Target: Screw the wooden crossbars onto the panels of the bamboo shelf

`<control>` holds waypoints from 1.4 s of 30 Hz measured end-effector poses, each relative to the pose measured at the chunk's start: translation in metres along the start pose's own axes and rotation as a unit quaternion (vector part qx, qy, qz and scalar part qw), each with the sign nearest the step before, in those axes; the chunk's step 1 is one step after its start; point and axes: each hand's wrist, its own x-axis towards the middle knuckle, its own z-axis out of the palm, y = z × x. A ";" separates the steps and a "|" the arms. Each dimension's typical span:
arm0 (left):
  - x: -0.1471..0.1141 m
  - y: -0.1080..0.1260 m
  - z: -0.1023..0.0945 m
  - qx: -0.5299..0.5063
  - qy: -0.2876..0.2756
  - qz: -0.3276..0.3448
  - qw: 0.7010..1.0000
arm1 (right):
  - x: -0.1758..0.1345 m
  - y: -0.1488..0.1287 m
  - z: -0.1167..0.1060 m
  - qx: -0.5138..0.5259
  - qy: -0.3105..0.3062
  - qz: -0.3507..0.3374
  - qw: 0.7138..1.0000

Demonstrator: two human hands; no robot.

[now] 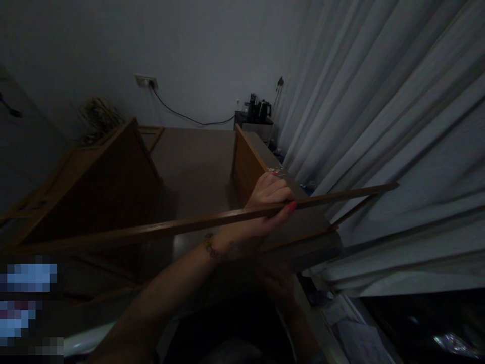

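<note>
A wooden rail (189, 222) runs across the view, the upper edge of a wooden frame or panel. My left hand (271, 194), with red nails and a beaded bracelet at the wrist, is closed around this rail. Its fingers curl on the far side and the thumb lies along the near side. Low and in shadow, my right hand (278, 280) is beneath the rail, near the frame's lower part. Its fingers are too dim to make out, and I cannot tell whether it touches the frame.
An upright wooden panel (102, 187) stands on the left, another (246, 162) farther back. Dried stalks (100, 116) lean near the wall. A black kettle (264, 108) sits on a small cabinet (257, 130); a cable (189, 120) runs to a socket (146, 81). Curtains (359, 101) hang on the right.
</note>
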 end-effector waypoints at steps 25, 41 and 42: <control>0.000 0.001 -0.001 -0.007 0.003 -0.003 1.000 | 0.000 -0.017 0.012 0.031 0.014 0.076 0.996; 0.002 0.005 -0.004 0.011 -0.007 -0.012 1.000 | -0.007 -0.015 0.015 0.036 0.010 0.064 0.997; 0.002 0.005 -0.005 0.017 -0.008 -0.012 1.000 | -0.009 -0.014 0.016 0.031 0.001 0.061 0.998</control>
